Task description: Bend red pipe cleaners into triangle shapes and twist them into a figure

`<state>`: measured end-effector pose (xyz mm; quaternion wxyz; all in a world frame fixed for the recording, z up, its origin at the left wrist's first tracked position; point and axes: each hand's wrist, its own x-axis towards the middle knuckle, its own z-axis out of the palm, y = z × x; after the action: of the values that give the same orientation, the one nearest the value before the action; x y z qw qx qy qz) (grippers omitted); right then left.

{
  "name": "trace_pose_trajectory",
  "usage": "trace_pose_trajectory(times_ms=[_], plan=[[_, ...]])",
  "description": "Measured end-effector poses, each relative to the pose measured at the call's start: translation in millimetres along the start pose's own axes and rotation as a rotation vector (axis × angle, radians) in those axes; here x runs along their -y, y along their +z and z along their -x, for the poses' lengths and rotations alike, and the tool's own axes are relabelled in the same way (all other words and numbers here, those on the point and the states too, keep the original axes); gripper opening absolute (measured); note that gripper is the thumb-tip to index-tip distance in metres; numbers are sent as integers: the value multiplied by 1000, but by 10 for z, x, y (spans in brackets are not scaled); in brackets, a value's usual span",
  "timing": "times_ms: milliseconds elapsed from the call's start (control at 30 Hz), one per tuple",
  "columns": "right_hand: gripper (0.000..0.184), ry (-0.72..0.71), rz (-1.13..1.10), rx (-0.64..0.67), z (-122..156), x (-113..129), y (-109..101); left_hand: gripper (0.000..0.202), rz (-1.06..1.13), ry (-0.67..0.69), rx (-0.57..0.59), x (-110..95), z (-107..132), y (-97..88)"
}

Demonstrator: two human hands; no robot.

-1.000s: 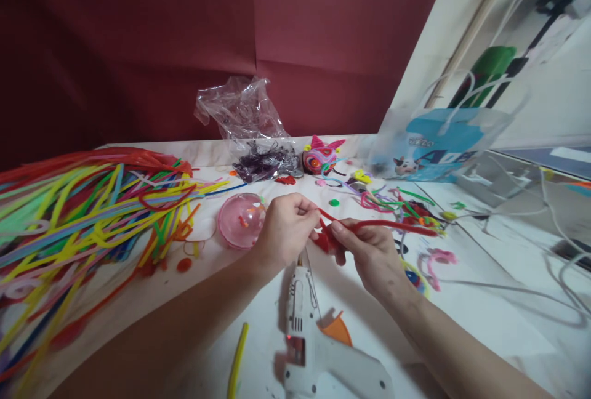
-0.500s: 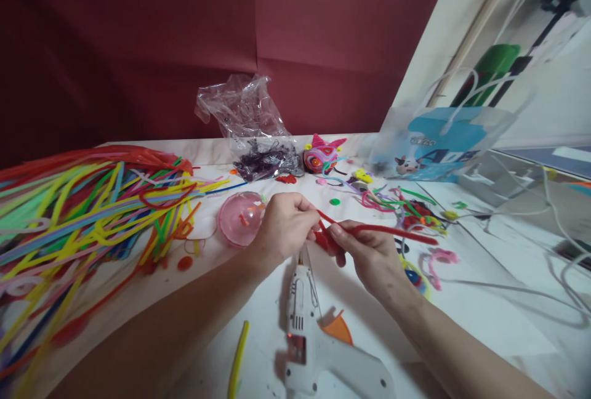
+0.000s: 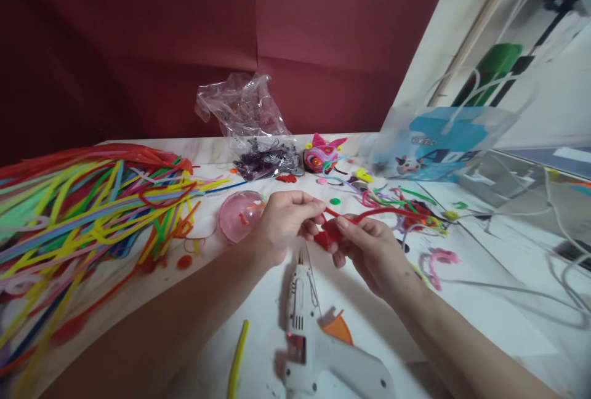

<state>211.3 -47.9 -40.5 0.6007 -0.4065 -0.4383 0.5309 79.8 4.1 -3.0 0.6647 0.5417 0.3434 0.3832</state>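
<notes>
Leftmost, a heap of colourful fuzzy stems (image 3: 106,208) is spreading over the table (image 3: 258,319), with a red plastic wrapper (image 3: 133,154) lying along its far edge. Just right of the heap, an orange disc (image 3: 184,261) is resting near a pink see-through bowl (image 3: 233,220). A clear plastic bag (image 3: 249,103) is standing crumpled at the far side, showing no readable print. On the near side, a yellow stick (image 3: 238,356) is lying left of a white glue gun (image 3: 302,319), whose small red light is glowing.

Centrally, the left hand (image 3: 289,220) is pinching one end of a red fuzzy stem (image 3: 392,210) between its fingertips. Beyond the glue gun's nozzle, a folded red piece (image 3: 327,237) is sitting between the two hands. The right hand (image 3: 369,245) is clamping thumb and fingers on the stem and the piece, while the stem's free length is running out rightward. The hands are working close together, a narrow gap separating them.

Far right, a translucent carrier bag (image 3: 443,146) is showing a cartoon cow and large letters: A and D are reading clearly enough, the following one uncertainly; the smaller lettering is staying illegible.
</notes>
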Motion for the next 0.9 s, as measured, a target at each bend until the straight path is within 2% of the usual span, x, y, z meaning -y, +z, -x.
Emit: trace_pose_trajectory(times_ms=[133, 233, 367, 500, 600, 700, 900], plan=[[32, 23, -28, -58, -8, 41, -23, 13, -64, 25, -94, -32, -21, -40], [28, 27, 14, -66, -18, 56, -36, 15, -106, 37, -108, -50, -31, -57], [23, 17, 18, -98, -25, 50, -39, 16, -121, 64, -83, -42, -28, -55], [21, -58, -9, -147, -25, 50, -38, 23, -202, 57, 20, 5, -7, -20], [22, -91, -11, -163, -26, 56, -31, 14, -263, 24, 83, 46, 13, 26], [22, -93, -6, -167, -20, 51, -23, 9, -277, 36, 68, 75, 24, 59], [18, -157, -8, -223, -9, -6, -28, 15, -341, 45, 29, 101, 23, 50]])
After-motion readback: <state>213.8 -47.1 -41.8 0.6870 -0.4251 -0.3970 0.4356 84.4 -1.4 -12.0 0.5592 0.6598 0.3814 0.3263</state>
